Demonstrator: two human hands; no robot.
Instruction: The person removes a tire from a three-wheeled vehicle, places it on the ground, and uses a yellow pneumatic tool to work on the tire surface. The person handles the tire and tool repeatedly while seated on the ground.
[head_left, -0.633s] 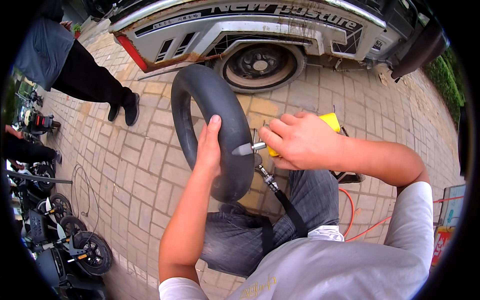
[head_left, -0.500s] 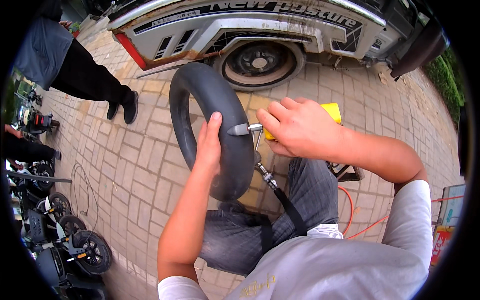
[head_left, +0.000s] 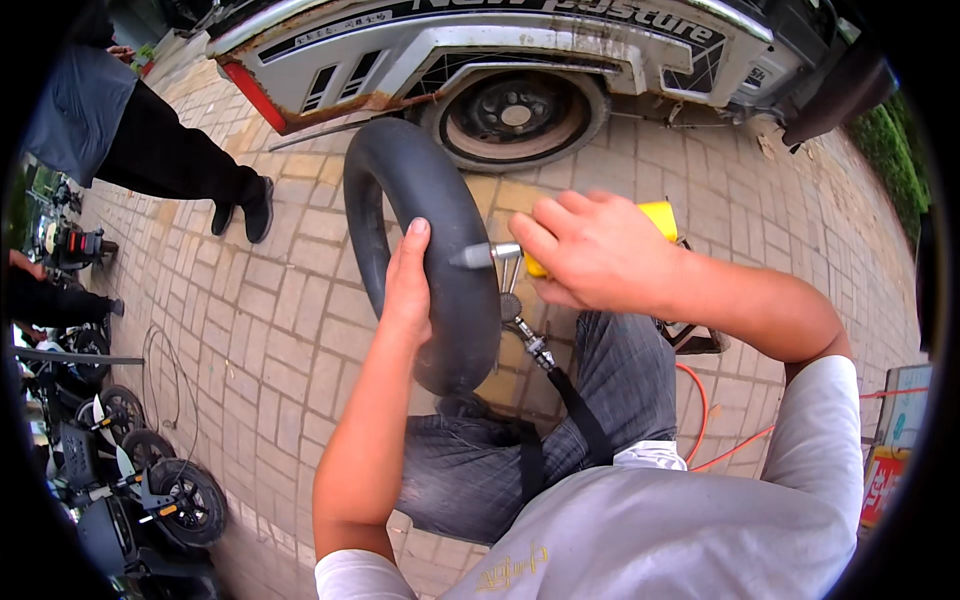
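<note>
A black inflated inner tube (head_left: 458, 230) stands upright in front of my knees. My left hand (head_left: 408, 285) grips its near side, the thumb lying along the outer surface and the fingers partly hidden. In my right hand (head_left: 605, 250) is a yellow-handled tool (head_left: 657, 218) with a silver shaft and a grey tapered tip. That tip (head_left: 468, 257), smeared by motion, lies against the tube just right of my left thumb. Below the shaft, a metal fitting (head_left: 532, 343) at the end of a black strap or hose rises between my legs.
A three-wheeled cargo vehicle with a dusty wheel (head_left: 515, 117) stands just beyond the tube. At far left a person in dark trousers (head_left: 175, 150) stands on the brick paving. Parked scooters (head_left: 180, 500) line the left edge. An orange hose (head_left: 702, 400) runs at right.
The tube has shifted slightly, and my left hand has moved a little left and up. The tool's tip has moved slightly left and up, still against the tube.
</note>
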